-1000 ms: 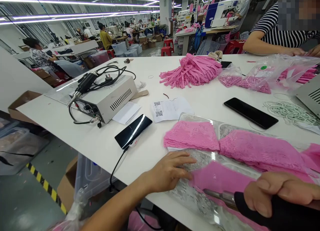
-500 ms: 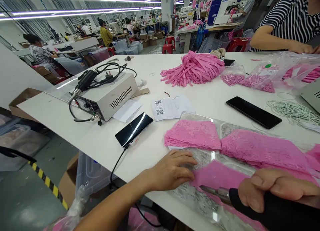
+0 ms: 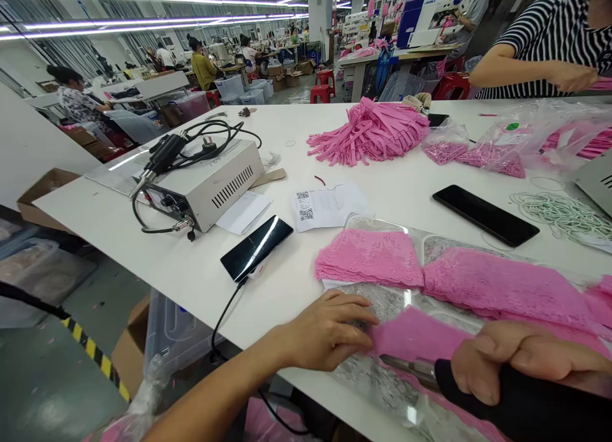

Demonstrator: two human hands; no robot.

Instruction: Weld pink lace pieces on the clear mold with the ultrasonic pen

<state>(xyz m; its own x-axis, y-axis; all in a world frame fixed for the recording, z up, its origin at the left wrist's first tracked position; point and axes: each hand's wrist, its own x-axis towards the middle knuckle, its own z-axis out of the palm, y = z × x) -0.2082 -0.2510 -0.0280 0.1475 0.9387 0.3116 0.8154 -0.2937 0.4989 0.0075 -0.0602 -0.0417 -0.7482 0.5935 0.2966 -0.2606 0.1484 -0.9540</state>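
My right hand (image 3: 530, 359) is wrapped round a thick black-handled tool (image 3: 478, 384) with a pointed metal tip. That tip lies over a thin pink fabric piece (image 3: 415, 333) on a clear plastic sheet (image 3: 373, 372). At the fabric's left edge rests my left hand (image 3: 329, 330), fingers bent and partly spread, its fingertips touching the edge; whether they pinch it is unclear. Behind the piece are a pink lace stack (image 3: 370, 257) and a longer pink lace stack (image 3: 507, 286).
A grey box (image 3: 215, 180) carries a black tool and cables. Phones (image 3: 255, 247) (image 3: 485, 214), paper (image 3: 327, 206), pink straps (image 3: 368, 132) and plastic bags (image 3: 502, 142) lie around the white table. A person in a striped top (image 3: 559, 40) works across it.
The tool tip has shifted very slightly left. My left hand has barely moved. Across the table, the person's hand has lifted away from the plastic bags.
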